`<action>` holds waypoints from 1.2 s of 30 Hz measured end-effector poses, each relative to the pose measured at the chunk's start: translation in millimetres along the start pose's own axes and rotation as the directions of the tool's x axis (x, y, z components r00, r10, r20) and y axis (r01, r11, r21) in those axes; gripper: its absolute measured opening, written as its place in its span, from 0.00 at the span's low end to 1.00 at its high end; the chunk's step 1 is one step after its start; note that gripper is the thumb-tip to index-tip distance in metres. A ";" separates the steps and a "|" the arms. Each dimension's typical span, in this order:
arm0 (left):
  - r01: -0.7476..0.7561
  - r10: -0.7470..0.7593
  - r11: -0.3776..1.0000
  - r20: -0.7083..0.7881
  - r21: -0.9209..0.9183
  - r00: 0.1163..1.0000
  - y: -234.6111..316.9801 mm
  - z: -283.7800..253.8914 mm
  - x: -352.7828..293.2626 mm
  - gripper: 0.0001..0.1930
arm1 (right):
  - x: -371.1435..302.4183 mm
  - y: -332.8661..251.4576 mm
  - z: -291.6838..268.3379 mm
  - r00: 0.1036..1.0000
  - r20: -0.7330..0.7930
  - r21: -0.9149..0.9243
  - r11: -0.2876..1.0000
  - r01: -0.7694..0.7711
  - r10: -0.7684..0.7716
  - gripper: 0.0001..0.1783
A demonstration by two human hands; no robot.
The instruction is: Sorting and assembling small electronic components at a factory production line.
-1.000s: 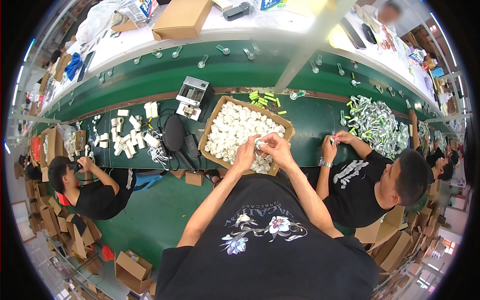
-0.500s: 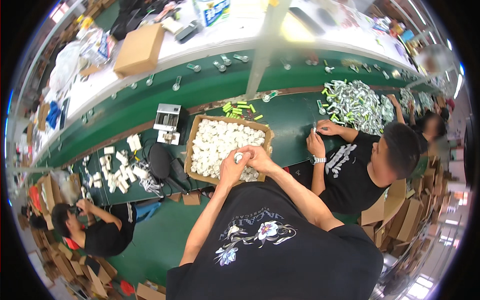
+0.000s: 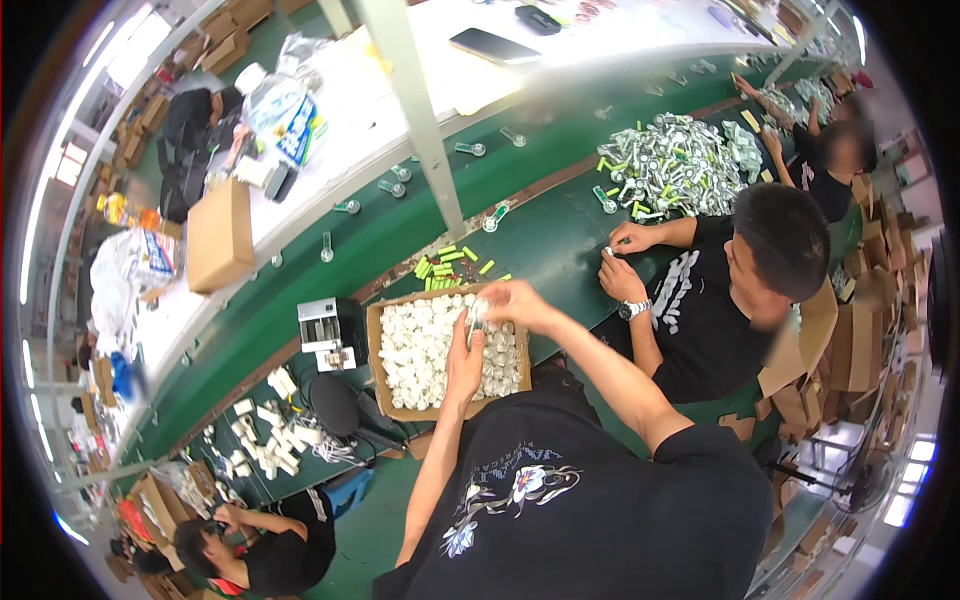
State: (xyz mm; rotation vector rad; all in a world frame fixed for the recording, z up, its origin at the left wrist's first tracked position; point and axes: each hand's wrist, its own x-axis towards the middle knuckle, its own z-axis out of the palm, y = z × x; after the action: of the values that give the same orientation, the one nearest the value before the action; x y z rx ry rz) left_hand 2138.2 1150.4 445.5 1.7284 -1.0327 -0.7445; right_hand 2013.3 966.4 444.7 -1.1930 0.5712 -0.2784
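Note:
Both my hands meet above an open cardboard box (image 3: 377,372) heaped with small white plastic parts (image 3: 415,350). My left hand (image 3: 464,358) is closed, thumb and fingers upright, around a small whitish and silvery piece (image 3: 477,312). From the right, my right hand (image 3: 518,306) reaches over with its fingers pinched at the top of that piece. The fingers cover much of it, so its exact kind is hidden. At the box's right side lie parts of a greyer, clearer look (image 3: 502,365).
Bright green cylindrical cells (image 3: 440,268) lie beyond the box. Left of it stand a small metal-and-black device (image 3: 325,330) and a dark rounded object (image 3: 332,403), near white housings (image 3: 265,440). A co-worker (image 3: 700,290) sits at right by a pile of silvery-green pieces (image 3: 680,165). A post (image 3: 425,130) rises ahead.
My view has turned, shifting and tilting the scene. My hands, earlier close together around a small piece, are now more upright, with the right hand's fingers at the piece's top.

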 end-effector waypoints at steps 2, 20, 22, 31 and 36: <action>0.071 -0.071 0.994 0.006 -0.089 0.997 18.3 -4.9 6.1 0.32 | 26.2 -16.6 -53.4 0.960 -0.270 0.017 0.997 0.081 -0.073 0.21; 0.445 -0.442 0.895 -0.073 0.030 0.894 -2.8 -23.4 -55.1 0.22 | 92.6 21.8 -314.9 0.561 -0.819 -0.573 0.113 -0.812 -0.121 0.23; 0.426 -0.422 0.903 -0.069 0.051 0.904 -4.9 -23.5 -54.2 0.21 | 97.9 29.0 -280.0 0.662 -0.735 -0.678 0.174 -0.715 -0.143 0.20; 0.320 -0.320 0.947 -0.050 0.007 0.946 -6.5 -26.0 -32.0 0.20 | 66.8 33.5 -141.7 0.600 -0.672 -0.685 0.671 -0.283 -0.434 0.16; 0.308 -0.343 0.862 -0.015 -0.402 0.939 -6.0 -28.2 -23.1 0.24 | -0.7 -8.6 -3.3 0.712 -0.429 -0.557 0.784 0.276 -0.556 0.13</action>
State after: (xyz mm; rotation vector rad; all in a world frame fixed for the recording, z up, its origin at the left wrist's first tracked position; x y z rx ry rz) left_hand 2153.0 1183.8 450.7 1.5747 -0.4841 -1.0070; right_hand 2011.7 961.0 452.1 -1.7195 0.9172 -0.9859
